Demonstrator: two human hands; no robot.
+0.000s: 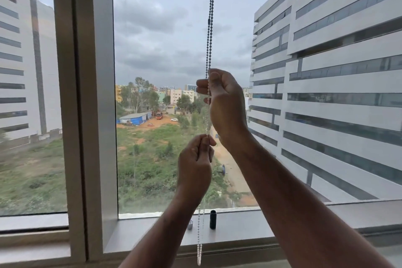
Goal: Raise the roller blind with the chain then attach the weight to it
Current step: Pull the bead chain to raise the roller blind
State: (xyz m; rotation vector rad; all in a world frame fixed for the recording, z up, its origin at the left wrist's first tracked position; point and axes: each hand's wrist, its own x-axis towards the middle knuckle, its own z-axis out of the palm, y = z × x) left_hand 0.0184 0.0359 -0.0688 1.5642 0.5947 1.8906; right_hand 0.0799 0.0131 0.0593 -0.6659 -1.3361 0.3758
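Note:
A beaded chain (210, 35) hangs as a double strand in front of the window, with a small dark connector on it high up. My right hand (224, 102) is closed around the chain at mid height. Just below, my left hand (194, 163) pinches the same chain between thumb and fingers. The chain's looped lower end (199, 246) dangles under my left wrist. A black cylindrical weight (213, 219) stands upright on the window sill (304, 215), beside a small silver piece (190, 224). The blind itself is out of view above.
A thick grey window frame post (87, 104) stands to the left of the chain. The glass shows office blocks and a green plot outside. My forearms cross the lower right of the view.

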